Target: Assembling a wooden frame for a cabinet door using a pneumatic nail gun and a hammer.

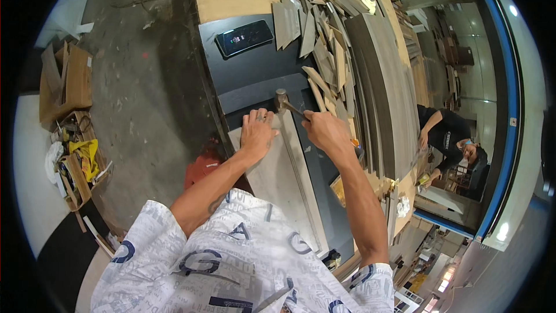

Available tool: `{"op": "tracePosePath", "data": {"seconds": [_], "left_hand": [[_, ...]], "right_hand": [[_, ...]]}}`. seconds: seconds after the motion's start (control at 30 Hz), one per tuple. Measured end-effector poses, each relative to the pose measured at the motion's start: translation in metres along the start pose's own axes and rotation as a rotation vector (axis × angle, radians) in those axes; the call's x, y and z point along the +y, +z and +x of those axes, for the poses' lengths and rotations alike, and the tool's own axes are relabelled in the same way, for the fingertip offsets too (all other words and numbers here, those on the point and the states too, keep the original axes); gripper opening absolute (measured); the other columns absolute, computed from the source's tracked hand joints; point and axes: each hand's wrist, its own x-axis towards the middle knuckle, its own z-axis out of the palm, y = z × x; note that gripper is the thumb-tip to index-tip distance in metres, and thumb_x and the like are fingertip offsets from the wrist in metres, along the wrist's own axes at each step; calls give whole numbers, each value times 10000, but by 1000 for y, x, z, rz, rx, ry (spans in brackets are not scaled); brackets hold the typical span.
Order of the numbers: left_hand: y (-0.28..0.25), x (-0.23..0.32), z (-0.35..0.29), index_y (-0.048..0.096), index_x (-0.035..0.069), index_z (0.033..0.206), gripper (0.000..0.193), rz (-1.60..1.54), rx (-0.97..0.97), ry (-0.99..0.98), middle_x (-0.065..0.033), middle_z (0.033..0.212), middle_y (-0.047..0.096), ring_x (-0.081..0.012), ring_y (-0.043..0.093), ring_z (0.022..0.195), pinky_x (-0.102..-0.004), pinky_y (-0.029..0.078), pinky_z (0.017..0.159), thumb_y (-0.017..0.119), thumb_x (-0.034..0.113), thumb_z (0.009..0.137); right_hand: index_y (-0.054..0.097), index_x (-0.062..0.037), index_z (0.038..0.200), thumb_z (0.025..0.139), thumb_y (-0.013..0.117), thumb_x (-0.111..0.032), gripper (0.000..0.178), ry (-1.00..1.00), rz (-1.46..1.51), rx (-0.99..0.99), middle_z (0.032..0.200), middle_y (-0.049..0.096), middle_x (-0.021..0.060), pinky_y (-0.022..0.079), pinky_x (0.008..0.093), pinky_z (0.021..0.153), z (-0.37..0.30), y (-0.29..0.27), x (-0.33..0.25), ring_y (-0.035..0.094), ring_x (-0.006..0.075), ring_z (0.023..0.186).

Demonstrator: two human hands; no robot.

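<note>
A hammer [282,101] is in my right hand [328,131], whose fingers wrap round its handle. Its metal head rests over or just above the far end of a long pale grey panel [272,174]. Left of the hammer, my left hand [258,133] lies on that same end of the panel, fingers stretched toward its far edge and thumb side close to the hammer head. Under the panel is a dark grey board [243,69] on the workbench. Whether a nail sits beneath the hammer head cannot be made out.
A phone [244,39] lies beyond my hands. Wood offcuts [324,40] and a stack of grey boards [385,98] fill the bench's right side. Past them, a person [454,145] reaches toward the bench. A cardboard box [72,78] and a red object [201,168] are at left.
</note>
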Motion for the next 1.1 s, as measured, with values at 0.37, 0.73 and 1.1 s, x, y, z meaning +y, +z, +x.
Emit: {"op": "tracePosePath", "data": {"seconds": [0.37,0.73,1.1], "left_hand": [[1,0,1,593,22,1242,514,10,11,11,-111,1153,546,-296,484,1091,-424,370,921,741,311,844],[4,-7,13,611,81,1293,555,-128,-49,-8,-106,1156,552,-319,482,1071,-457,371,886,760,124,760],[-1,4,25,622,33,1214,491,-51,-148,-38,-134,1181,540,-342,485,1121,-463,379,903,757,94,746]], "right_hand": [[683,-51,1199,955,623,-241,315,28,64,-9,922,710,229,519,492,802,-10,6,6,674,403,911],[687,-54,1177,965,626,-290,323,363,463,303,929,724,211,538,462,788,-75,81,-8,695,400,876],[692,1,1140,957,661,-298,352,559,711,456,959,722,225,538,437,788,-107,148,-29,705,395,865]]}}
